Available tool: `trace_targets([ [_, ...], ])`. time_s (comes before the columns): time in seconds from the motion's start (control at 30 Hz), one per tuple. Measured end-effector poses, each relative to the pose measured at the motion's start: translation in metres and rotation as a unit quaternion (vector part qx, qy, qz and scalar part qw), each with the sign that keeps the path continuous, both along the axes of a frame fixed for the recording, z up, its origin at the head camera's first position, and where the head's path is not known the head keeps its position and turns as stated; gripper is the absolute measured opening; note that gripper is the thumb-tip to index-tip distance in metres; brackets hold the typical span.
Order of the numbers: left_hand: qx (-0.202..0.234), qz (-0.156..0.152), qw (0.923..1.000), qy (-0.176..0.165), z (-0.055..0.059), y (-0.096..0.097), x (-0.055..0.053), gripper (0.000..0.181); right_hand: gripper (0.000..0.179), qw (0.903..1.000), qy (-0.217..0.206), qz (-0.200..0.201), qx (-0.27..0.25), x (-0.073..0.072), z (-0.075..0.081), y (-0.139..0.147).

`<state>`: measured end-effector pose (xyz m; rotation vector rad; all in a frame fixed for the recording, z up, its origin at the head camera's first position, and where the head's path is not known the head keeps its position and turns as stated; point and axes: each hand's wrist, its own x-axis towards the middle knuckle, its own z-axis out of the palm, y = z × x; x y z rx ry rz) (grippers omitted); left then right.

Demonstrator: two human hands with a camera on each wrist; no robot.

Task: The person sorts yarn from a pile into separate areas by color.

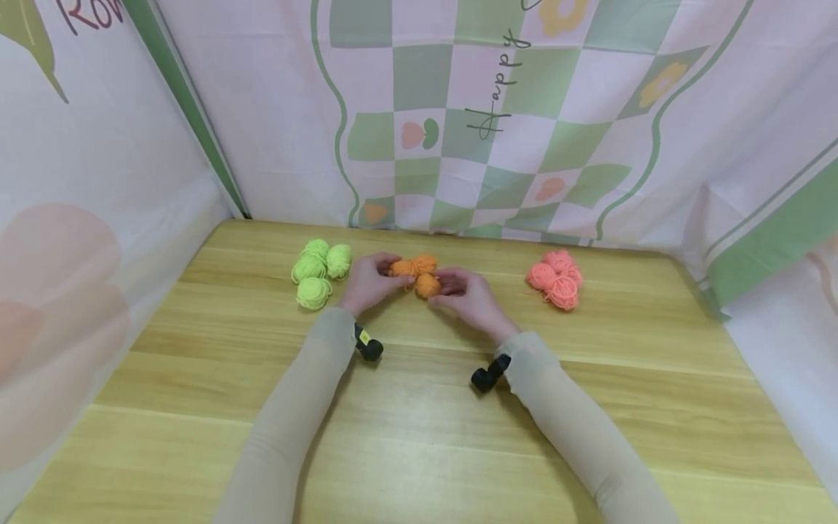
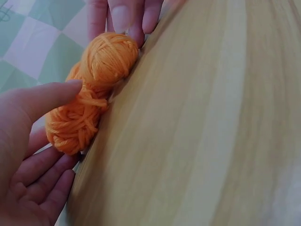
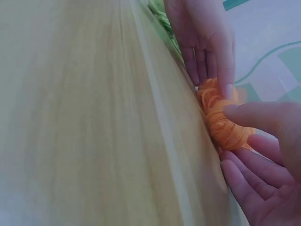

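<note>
Three small orange yarn balls sit touching in a cluster on the wooden table, between the two hands. My left hand [image 1: 370,279] holds the left orange yarn ball [image 2: 75,129], thumb on its near side and the other fingers behind. The front orange yarn ball [image 1: 428,286] is held by my right hand [image 1: 473,297], whose thumb lies on it with the fingers curved round its far side. Behind these is the back orange yarn ball [image 1: 425,262], partly hidden in both wrist views.
Several lime green yarn balls [image 1: 313,293] form a group left of my left hand. A cluster of pink yarn balls [image 1: 563,291] lies off to the right. A patterned cloth [image 1: 452,175] hangs along the back edge of the wooden table [image 1: 406,437].
</note>
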<state>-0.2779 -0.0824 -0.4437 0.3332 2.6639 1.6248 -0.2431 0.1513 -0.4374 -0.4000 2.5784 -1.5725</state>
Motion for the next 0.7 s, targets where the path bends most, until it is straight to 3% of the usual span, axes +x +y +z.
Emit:
trace_targets([
  [0.4,0.029,-0.011,0.9994,-0.016,-0.001,-0.006,0.006,0.078,0.064,0.9999,-0.004,0.006,-0.008,0.018,0.007,0.028],
  [0.57,0.016,-0.020,0.9996,-0.013,0.000,-0.009,0.013,0.085,0.070,0.9999,0.003,0.011,0.012,0.029,0.010,0.046],
  [0.7,-0.023,-0.032,0.9991,-0.018,0.003,-0.011,0.021,0.097,0.072,0.9993,0.007,0.009,0.037,0.040,0.012,0.063],
])
